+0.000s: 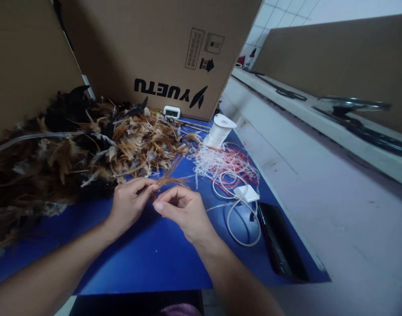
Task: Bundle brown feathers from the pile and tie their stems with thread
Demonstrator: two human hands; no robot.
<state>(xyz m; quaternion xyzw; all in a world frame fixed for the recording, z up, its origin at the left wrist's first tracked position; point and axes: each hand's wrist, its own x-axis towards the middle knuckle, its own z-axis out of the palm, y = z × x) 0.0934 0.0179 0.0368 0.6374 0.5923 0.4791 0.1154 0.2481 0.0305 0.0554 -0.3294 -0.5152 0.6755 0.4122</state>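
2 hands (pixel 128 202) (pixel 185 211) close together, fingers curled, brown feathers (pixel 170 180) in left.

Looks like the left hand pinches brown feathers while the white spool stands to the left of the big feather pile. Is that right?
Not quite: the white spool stands to the right of the big feather pile, as the head view shows. The left hand does pinch brown feathers.
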